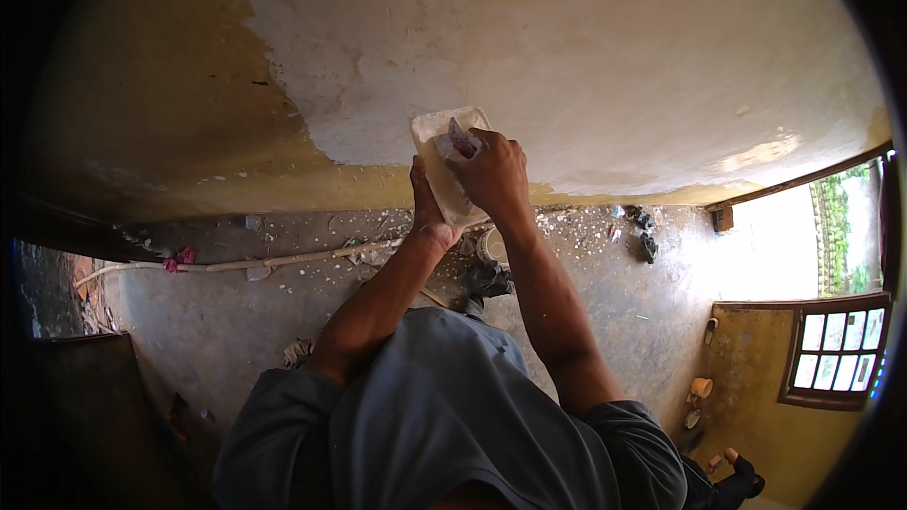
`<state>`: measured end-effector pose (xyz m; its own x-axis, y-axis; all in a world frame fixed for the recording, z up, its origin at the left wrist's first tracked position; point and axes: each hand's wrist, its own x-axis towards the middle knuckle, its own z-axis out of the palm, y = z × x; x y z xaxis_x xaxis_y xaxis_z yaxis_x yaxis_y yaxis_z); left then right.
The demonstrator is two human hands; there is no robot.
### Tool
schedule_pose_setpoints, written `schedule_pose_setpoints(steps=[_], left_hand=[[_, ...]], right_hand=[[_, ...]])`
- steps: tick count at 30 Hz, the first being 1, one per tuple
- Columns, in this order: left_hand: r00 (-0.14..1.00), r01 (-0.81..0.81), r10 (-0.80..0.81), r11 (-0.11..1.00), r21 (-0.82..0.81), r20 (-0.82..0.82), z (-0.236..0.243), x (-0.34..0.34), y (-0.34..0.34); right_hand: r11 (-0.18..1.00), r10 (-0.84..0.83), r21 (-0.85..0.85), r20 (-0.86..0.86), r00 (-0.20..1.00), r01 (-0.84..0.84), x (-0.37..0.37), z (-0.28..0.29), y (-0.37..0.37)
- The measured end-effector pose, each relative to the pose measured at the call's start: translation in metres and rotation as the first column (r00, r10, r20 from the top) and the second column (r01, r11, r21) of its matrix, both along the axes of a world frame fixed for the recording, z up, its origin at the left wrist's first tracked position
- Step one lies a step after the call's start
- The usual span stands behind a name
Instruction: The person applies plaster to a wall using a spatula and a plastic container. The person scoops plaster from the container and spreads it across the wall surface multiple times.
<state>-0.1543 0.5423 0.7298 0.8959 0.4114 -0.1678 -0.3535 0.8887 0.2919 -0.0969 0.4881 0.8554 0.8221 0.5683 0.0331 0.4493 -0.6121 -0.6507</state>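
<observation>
Here, tray within left grip.

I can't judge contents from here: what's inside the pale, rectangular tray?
A whitish-smeared, pointed tool, gripped by the right hand, overlaps the tray, held by the left hand. Whitish residue shows toward the far rim; anything beneath the tool and right hand is covered.

Remotely, I look steeply down through the wearer's left head-worn fisheye, left hand and right hand near, wall ahead, floor farther below.
</observation>
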Motion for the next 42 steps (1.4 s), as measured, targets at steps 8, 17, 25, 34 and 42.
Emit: schedule_pose_setpoints(steps=[8,17,25,34,42], left_hand=[[0.999,-0.028,0.028,0.999,0.044,-0.02,0.002,0.001,-0.001],[1.0,-0.009,0.008,0.998,0.065,0.006,0.013,-0.002,-0.005],[1.0,0.005,-0.005,1.0,-0.024,-0.022,-0.002,0.003,-0.003],[1.0,-0.022,0.022,1.0,0.005,0.015,0.006,0.001,-0.003],[0.999,-0.04,0.039,0.999,0.033,0.029,-0.003,-0.001,0.001]], right_hand=[[0.997,0.023,0.075,0.026,0.999,-0.024,0.006,-0.011,0.003],[0.993,0.012,0.121,0.025,1.0,-0.015,0.01,-0.008,0.0],[0.998,0.027,0.054,0.092,0.995,-0.032,0.005,-0.021,0.005],[1.0,0.019,-0.01,0.126,0.992,-0.018,0.012,-0.019,0.001],[0.999,-0.046,0.0,0.234,0.971,0.047,0.023,-0.012,-0.007]])
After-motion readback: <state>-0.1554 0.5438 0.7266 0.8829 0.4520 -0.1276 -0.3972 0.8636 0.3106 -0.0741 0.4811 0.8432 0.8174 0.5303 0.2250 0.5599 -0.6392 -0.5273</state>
